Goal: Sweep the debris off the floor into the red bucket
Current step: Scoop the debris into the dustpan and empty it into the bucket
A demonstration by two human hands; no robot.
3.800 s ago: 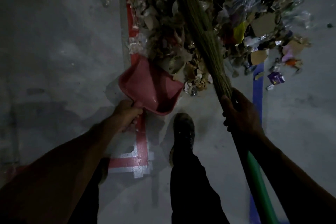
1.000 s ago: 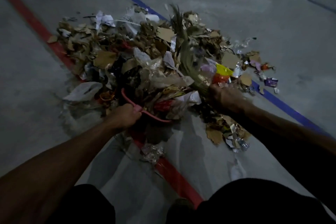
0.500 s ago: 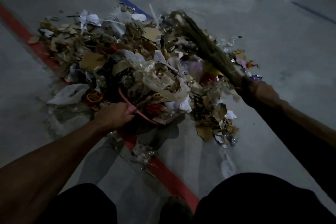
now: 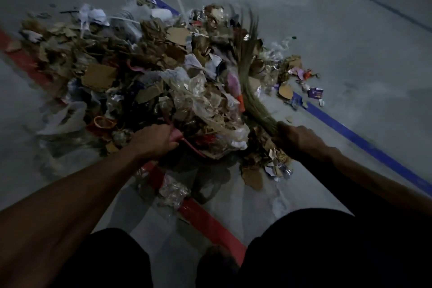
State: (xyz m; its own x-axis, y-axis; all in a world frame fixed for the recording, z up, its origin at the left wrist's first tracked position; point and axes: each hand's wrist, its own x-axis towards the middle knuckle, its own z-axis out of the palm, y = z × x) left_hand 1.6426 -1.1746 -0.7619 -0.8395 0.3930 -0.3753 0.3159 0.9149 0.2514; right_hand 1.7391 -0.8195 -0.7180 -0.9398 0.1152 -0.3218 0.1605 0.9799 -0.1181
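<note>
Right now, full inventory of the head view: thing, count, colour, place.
debris pile: one, brown cardboard, clear plastic, paper; floor centre
dustpan: one, pink-red, mostly buried at pile's near edge
broom: one, straw bristles, lying over pile's right side
red floor stripe: one, running under pile toward the viewer
blue floor stripe: one, behind and right of the pile
left hand: grips dustpan handle
right hand: grips broom at bristle base

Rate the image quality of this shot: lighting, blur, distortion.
Head view: dim and underexposed, forearms and legs nearly black; broom tips and the far-left edge of the debris pile smeared by motion blur; wide-angle lens spreads the forearms toward the corners; no glare.
</note>
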